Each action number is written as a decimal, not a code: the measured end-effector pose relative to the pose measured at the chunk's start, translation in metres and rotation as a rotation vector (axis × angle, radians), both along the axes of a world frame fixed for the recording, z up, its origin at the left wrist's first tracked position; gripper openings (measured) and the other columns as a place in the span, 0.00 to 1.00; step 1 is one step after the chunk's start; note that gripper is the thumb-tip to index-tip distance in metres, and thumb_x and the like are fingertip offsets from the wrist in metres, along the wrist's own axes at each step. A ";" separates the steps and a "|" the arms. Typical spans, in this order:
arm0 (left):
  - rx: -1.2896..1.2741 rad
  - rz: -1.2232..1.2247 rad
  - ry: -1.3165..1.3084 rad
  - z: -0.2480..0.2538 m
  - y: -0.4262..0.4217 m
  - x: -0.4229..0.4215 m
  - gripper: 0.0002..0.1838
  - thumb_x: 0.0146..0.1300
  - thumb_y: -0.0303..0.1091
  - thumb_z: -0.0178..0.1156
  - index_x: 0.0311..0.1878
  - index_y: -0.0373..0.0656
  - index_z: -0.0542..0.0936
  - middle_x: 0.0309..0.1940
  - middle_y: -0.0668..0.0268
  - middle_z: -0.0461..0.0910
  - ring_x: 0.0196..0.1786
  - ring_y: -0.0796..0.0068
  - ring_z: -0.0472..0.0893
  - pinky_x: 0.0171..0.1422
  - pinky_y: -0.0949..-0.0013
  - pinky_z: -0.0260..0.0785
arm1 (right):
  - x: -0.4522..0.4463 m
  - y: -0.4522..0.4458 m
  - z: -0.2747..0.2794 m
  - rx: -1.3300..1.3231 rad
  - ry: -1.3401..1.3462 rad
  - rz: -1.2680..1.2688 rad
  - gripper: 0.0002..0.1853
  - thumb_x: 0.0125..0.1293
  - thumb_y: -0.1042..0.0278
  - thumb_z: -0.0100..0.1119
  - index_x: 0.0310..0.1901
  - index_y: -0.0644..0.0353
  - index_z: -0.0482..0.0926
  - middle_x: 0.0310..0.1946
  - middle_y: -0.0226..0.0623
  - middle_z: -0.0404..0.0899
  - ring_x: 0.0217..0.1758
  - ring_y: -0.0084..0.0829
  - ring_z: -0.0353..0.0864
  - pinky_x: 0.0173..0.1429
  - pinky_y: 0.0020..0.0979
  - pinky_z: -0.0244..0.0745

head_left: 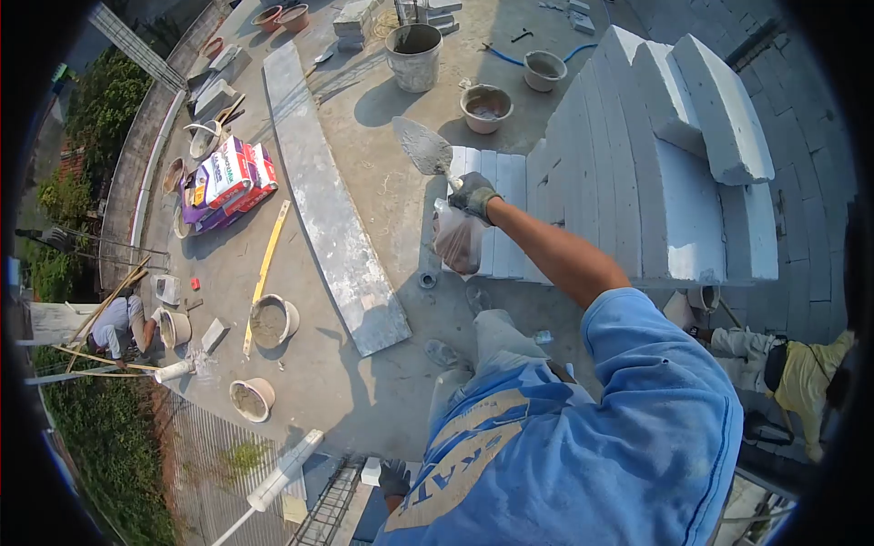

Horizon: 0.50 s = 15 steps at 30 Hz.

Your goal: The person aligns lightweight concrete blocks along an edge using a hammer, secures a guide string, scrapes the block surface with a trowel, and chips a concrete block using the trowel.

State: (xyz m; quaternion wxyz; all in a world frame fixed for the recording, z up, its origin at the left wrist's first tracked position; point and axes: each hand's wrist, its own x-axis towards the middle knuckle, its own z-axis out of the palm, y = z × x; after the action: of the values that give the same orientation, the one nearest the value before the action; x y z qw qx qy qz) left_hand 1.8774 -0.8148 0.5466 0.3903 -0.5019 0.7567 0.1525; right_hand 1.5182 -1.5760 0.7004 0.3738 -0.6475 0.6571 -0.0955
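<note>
My right hand (473, 197), in a dark glove, is closed round the handle of a trowel (422, 146). The trowel's blade is grey and points up and left in the view. Just below this hand is a clear plastic bag (458, 238) with something brownish inside; whether the hand touches it I cannot tell. Beside it stands a row of pale blocks (506, 182). At the bottom of the view is my left hand (394, 478), also gloved, with fingers stretched out next to a small white block piece (370, 470). Its palm is hidden.
Tall stacked white blocks (628, 173) rise on the right. A long board (332, 200) and a yellow level (265, 278) lie on the concrete floor. Mortar buckets (274, 321) and cement bags (229, 177) stand about. People (118, 323) work at left and right.
</note>
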 end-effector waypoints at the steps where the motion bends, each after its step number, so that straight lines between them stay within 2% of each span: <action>1: 0.155 0.359 0.174 0.013 0.015 -0.023 0.31 0.75 0.59 0.45 0.72 0.52 0.66 0.76 0.66 0.63 0.78 0.61 0.61 0.75 0.49 0.58 | -0.001 -0.006 -0.047 0.019 0.121 0.071 0.16 0.53 0.59 0.68 0.37 0.62 0.86 0.33 0.49 0.86 0.36 0.45 0.86 0.44 0.41 0.80; 2: 0.265 0.926 0.319 0.026 0.019 -0.048 0.31 0.75 0.59 0.45 0.72 0.51 0.67 0.75 0.65 0.64 0.77 0.61 0.61 0.75 0.50 0.58 | -0.007 -0.018 -0.087 0.020 0.243 0.143 0.16 0.52 0.60 0.67 0.40 0.60 0.86 0.38 0.51 0.86 0.42 0.49 0.87 0.48 0.44 0.80; 3: 0.323 1.318 0.390 0.034 0.021 -0.076 0.30 0.75 0.59 0.46 0.71 0.51 0.68 0.75 0.65 0.65 0.77 0.61 0.62 0.75 0.50 0.58 | -0.015 -0.025 -0.119 0.060 0.314 0.158 0.16 0.53 0.61 0.66 0.42 0.59 0.86 0.41 0.51 0.86 0.45 0.51 0.86 0.51 0.45 0.80; 4: 0.327 1.642 0.429 0.039 0.019 -0.100 0.30 0.74 0.59 0.46 0.71 0.50 0.68 0.74 0.65 0.65 0.77 0.61 0.62 0.74 0.51 0.59 | -0.022 -0.033 -0.149 0.096 0.385 0.168 0.16 0.54 0.61 0.64 0.44 0.58 0.86 0.45 0.52 0.86 0.49 0.53 0.85 0.54 0.45 0.80; 5: 0.333 1.789 0.442 0.040 0.017 -0.122 0.30 0.74 0.58 0.47 0.70 0.50 0.69 0.74 0.65 0.66 0.76 0.62 0.63 0.74 0.51 0.59 | -0.033 -0.046 -0.180 0.102 0.370 0.098 0.17 0.55 0.61 0.64 0.45 0.57 0.86 0.46 0.51 0.86 0.50 0.52 0.85 0.55 0.44 0.80; 8: 0.381 1.918 0.437 0.037 0.009 -0.169 0.29 0.74 0.58 0.48 0.68 0.49 0.71 0.72 0.64 0.68 0.75 0.63 0.65 0.74 0.52 0.60 | -0.064 -0.056 -0.245 0.177 0.374 -0.135 0.16 0.58 0.59 0.63 0.47 0.54 0.86 0.49 0.48 0.85 0.53 0.49 0.85 0.56 0.44 0.80; 9: 0.395 1.930 0.438 0.035 0.005 -0.179 0.29 0.73 0.58 0.49 0.68 0.49 0.72 0.72 0.64 0.69 0.75 0.63 0.65 0.74 0.53 0.60 | -0.076 -0.063 -0.261 0.221 0.443 -0.143 0.16 0.61 0.56 0.61 0.48 0.53 0.86 0.50 0.46 0.85 0.54 0.47 0.85 0.56 0.45 0.80; 12: 0.413 1.903 0.466 0.014 -0.022 -0.190 0.28 0.73 0.57 0.50 0.66 0.48 0.73 0.70 0.63 0.71 0.74 0.64 0.67 0.73 0.54 0.60 | -0.097 -0.061 -0.271 0.191 0.525 -0.218 0.16 0.64 0.55 0.58 0.48 0.52 0.86 0.50 0.44 0.85 0.53 0.47 0.85 0.55 0.46 0.81; 15: 0.401 1.745 0.526 -0.012 -0.053 -0.173 0.28 0.72 0.56 0.52 0.64 0.46 0.75 0.68 0.62 0.73 0.73 0.65 0.68 0.73 0.56 0.61 | -0.118 -0.051 -0.264 0.274 0.588 -0.251 0.18 0.67 0.50 0.56 0.50 0.51 0.86 0.52 0.40 0.85 0.55 0.45 0.86 0.55 0.46 0.81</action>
State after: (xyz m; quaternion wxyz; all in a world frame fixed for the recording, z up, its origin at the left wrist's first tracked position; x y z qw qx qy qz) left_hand 1.7044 -0.8679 0.5347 0.0333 -0.7653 0.1355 0.6283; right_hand 1.4000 -1.6272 0.4363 0.2373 -0.5054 0.8179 0.1391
